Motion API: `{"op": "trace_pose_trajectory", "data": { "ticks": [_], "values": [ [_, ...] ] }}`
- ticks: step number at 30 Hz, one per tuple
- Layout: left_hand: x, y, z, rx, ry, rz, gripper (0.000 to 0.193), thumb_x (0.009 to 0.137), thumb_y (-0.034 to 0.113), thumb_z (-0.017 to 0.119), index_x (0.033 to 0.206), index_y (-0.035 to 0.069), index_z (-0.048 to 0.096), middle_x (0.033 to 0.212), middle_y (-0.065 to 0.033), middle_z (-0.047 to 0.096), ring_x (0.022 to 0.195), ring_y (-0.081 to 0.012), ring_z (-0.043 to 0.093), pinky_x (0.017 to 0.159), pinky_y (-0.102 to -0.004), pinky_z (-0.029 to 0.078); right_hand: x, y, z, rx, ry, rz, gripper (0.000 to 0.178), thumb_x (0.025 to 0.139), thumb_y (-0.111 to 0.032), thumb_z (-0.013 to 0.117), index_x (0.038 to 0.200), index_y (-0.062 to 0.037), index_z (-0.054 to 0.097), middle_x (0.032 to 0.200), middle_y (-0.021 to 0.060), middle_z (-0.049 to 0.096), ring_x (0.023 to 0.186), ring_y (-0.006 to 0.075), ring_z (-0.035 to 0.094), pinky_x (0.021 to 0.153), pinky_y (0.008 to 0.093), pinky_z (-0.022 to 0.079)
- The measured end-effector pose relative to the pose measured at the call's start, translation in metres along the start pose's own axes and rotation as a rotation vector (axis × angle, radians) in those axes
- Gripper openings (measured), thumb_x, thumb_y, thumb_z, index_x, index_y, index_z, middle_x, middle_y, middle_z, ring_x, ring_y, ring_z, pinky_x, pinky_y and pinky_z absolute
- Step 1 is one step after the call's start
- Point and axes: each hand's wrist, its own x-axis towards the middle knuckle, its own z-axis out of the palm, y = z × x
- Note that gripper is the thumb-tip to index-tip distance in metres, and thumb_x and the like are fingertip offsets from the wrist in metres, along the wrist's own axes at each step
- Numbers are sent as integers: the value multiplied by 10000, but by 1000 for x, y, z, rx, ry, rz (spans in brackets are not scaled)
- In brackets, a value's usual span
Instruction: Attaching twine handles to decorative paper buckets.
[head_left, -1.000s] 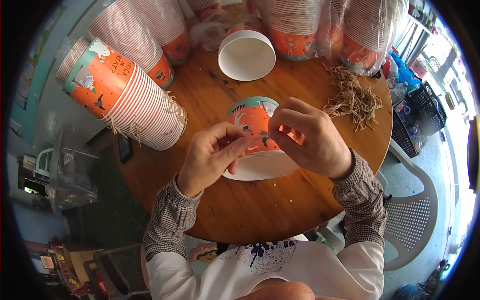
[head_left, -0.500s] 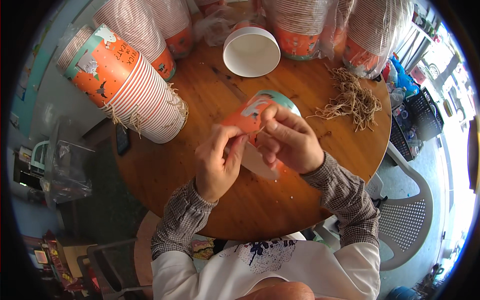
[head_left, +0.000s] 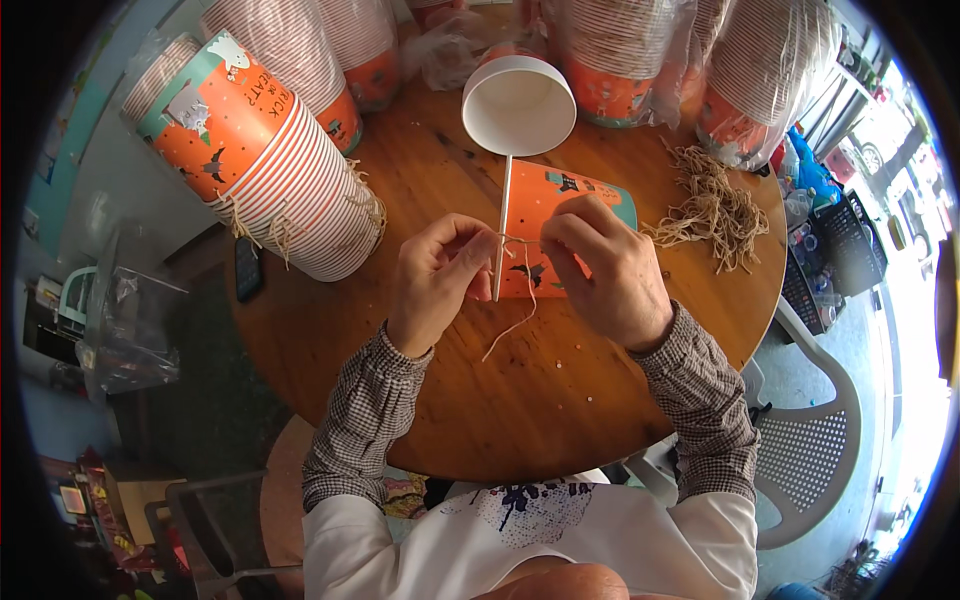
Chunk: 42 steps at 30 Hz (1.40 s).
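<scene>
Both hands pinch a thin, pale tan strand of twine [head_left: 531,285] in front of an orange paper cup with a teal band [head_left: 530,205].
The left hand [head_left: 440,285] has thumb and forefinger together on the twine, just beside the cup's white-edged mouth; the right hand [head_left: 608,275] has its fingers curled and closed on the strand, over the cup's side, and a loose end dangles between the two. The cup lies sideways between and beyond the hands, its teal end behind the right one. Beyond the right hand and to its right sits a tangled heap of tan twine [head_left: 725,215]; beyond the left hand and to its left leans a tall stack of nested orange-and-white paper cups [head_left: 300,185], with a black phone [head_left: 247,268] nearer that hand's level.
</scene>
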Motion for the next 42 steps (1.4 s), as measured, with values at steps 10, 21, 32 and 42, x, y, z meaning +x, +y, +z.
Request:
{"op": "trace_pose_trajectory", "data": {
  "ticks": [10, 21, 32, 42],
  "values": [
    [7, -10, 9, -162, 3, -25, 163, 933, 139, 644, 949, -23, 630, 731, -21, 637, 631, -62, 600, 578, -186, 486, 10, -3, 1, 247, -187, 121, 69, 826, -68, 652, 883, -43, 623, 845, 80, 576, 688, 234, 600, 611, 331, 483],
    [2, -8, 8, -59, -28, -10, 145, 921, 79, 647, 1004, -40, 649, 818, -38, 678, 700, -66, 635, 647, -191, 523, 24, 2, 11, 493, -225, 448, 138, 839, -99, 633, 891, 29, 630, 804, 111, 650, 736, 156, 627, 669, 293, 499],
    [22, -22, 4, -132, 44, 81, 108, 922, 64, 638, 977, -28, 632, 844, -26, 666, 717, -61, 628, 662, -190, 529, 20, 31, 30, 699, -35, 461, 157, 867, -104, 678, 960, 21, 659, 871, 54, 670, 765, 98, 602, 703, 260, 496],
    [34, -20, 4, -205, 36, 20, 102, 928, 37, 590, 1017, -11, 603, 903, -20, 630, 783, -60, 583, 709, -198, 488, 21, 21, 37, 385, 45, 344, 122, 813, -50, 684, 917, -6, 638, 836, 64, 613, 705, 163, 595, 651, 285, 494]
  ]
}}
